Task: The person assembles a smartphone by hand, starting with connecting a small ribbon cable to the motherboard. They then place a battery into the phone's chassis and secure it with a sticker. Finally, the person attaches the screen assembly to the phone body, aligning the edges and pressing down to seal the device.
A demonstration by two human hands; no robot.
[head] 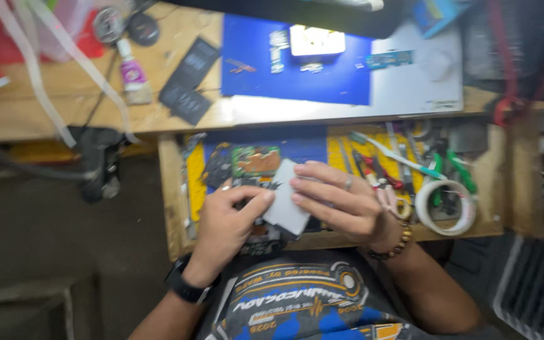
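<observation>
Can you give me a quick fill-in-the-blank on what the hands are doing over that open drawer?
1. Both hands hold a flat ____ rectangular piece.
2. The left hand wears a black ____ on its wrist.
3. The right hand has a beaded ____ on its wrist.
4. The roll of tape lies in the drawer on the ____ hand's side.

Missing words: grey; watch; bracelet; right

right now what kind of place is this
Probably a small electronics repair bench: both hands hold a grey flat part over an open drawer with a circuit board, pliers and tape rolls.
</observation>
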